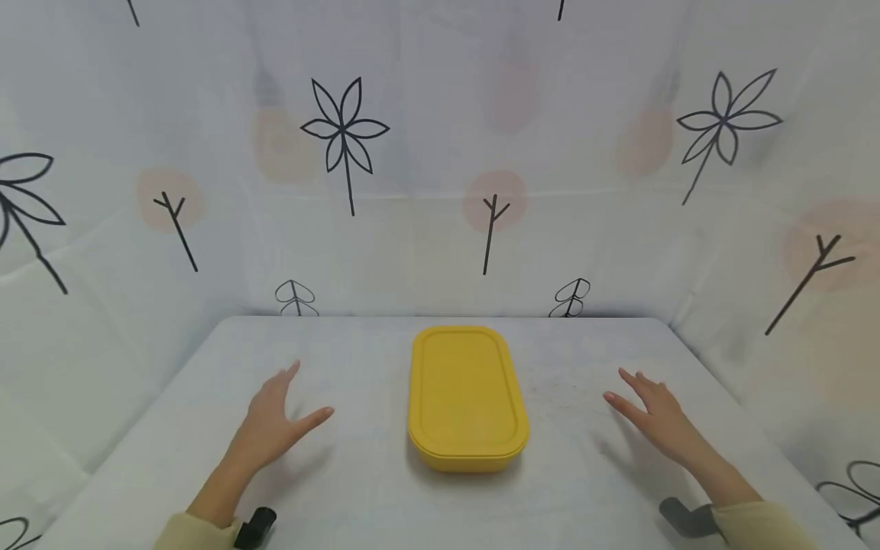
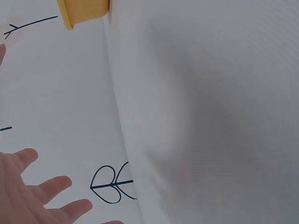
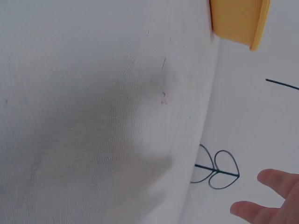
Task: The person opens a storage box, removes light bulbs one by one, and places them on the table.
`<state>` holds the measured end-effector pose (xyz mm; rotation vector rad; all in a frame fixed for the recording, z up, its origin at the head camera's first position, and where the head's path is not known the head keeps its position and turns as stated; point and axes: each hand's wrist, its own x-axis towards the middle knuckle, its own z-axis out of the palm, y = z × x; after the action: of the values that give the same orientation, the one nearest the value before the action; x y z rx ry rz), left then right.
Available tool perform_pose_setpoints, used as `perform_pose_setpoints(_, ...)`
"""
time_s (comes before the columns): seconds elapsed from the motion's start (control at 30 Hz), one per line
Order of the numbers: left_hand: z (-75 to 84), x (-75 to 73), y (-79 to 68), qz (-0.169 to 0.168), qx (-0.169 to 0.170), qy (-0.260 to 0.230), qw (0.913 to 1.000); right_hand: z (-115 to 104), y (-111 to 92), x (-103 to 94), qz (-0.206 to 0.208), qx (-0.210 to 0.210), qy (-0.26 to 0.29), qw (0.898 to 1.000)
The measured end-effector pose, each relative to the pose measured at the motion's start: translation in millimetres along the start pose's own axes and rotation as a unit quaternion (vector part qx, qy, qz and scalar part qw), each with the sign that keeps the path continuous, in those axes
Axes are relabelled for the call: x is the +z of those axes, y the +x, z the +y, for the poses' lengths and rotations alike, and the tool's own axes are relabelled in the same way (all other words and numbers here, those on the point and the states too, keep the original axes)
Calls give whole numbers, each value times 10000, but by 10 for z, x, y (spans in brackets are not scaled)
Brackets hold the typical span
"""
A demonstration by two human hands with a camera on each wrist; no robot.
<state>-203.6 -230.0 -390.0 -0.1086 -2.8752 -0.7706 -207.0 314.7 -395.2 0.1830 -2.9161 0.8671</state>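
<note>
A yellow lidded box (image 1: 469, 393), rectangular with rounded corners, sits in the middle of the white table with its lid on. To its left, my left hand (image 1: 270, 428) hovers above the table, thumb and fingers spread, holding nothing. On the other side, my right hand (image 1: 656, 420) is likewise held over the table with its fingers extended, apart from the box. The left wrist view catches a corner of the yellow box (image 2: 86, 11) at the top and the spread fingers (image 2: 51, 189). In the right wrist view, the box (image 3: 238, 21) shows at the upper right.
The white table (image 1: 344, 489) carries small faint marks right of the box. Behind and beside it hangs a pale cloth (image 1: 412, 252) printed with dark leaf and twig drawings. Dark devices sit at the left wrist (image 1: 256, 527) and the right wrist (image 1: 690, 519).
</note>
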Motion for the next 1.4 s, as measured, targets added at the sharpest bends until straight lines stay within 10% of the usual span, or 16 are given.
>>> perform_pose_setpoints(0.53,215,131,113,-256,-185,-1587,9868,-230,-10,71,-152,431,723,9963)
perform_pose_setpoints(1.4,502,368,262,-762,-463,-2867,9539,-536,126,323,-370,1004,1248,9864)
